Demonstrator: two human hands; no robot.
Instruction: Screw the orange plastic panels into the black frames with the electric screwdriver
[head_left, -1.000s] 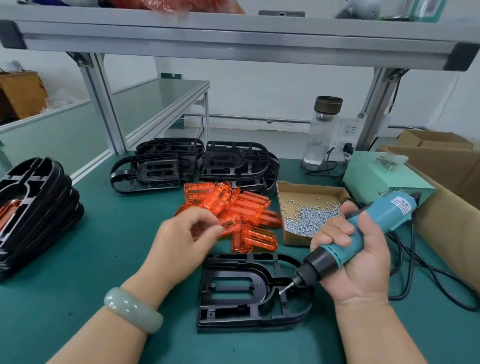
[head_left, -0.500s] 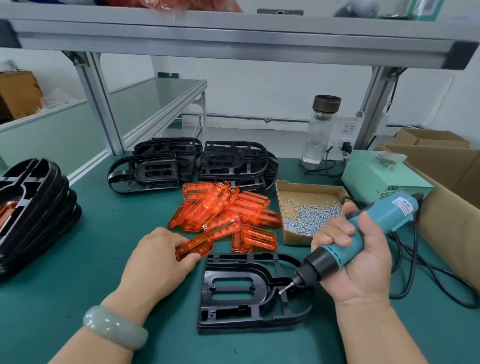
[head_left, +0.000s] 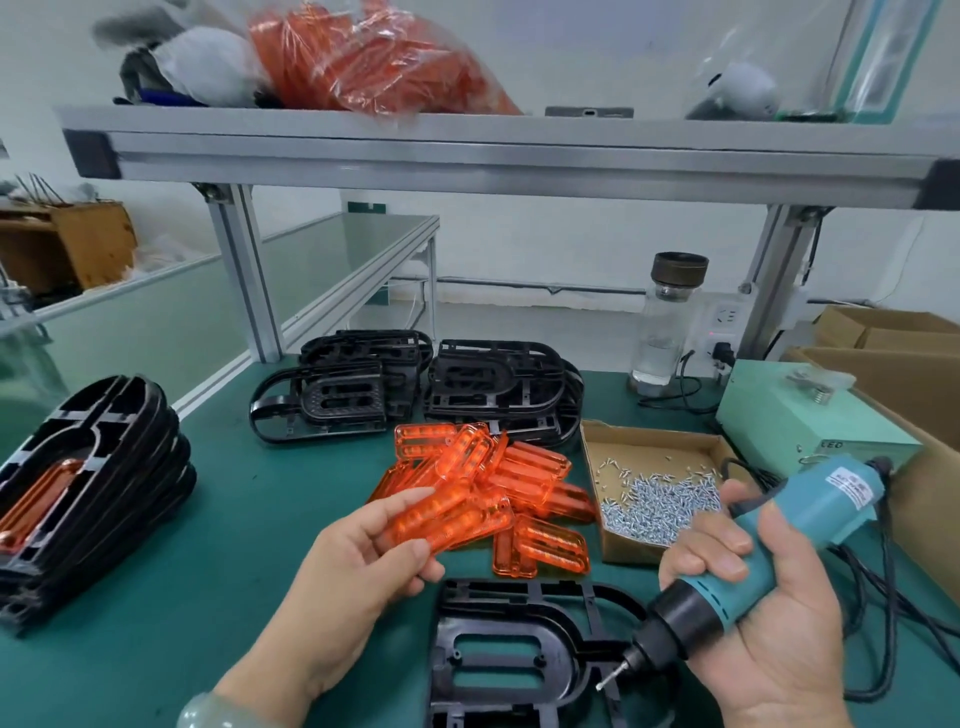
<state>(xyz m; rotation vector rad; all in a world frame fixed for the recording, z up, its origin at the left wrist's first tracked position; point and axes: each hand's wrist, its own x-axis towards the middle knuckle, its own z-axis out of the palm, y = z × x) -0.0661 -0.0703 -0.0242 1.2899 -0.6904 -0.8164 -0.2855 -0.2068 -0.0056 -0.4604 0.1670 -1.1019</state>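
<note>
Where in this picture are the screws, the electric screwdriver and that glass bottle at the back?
screws (head_left: 660, 501): head view, middle of the silver pile.
electric screwdriver (head_left: 818, 501): head view, teal body just below its white label.
glass bottle (head_left: 662, 332): head view, clear wall under the dark lid.

At a green desk (head_left: 156, 597), the left hand (head_left: 358, 561) pinches one orange panel (head_left: 441, 512) above the orange pile (head_left: 519, 478), while the right hand (head_left: 753, 613) grips a teal electric screwdriver (head_left: 769, 540), tip over a black frame (head_left: 498, 649).
</note>
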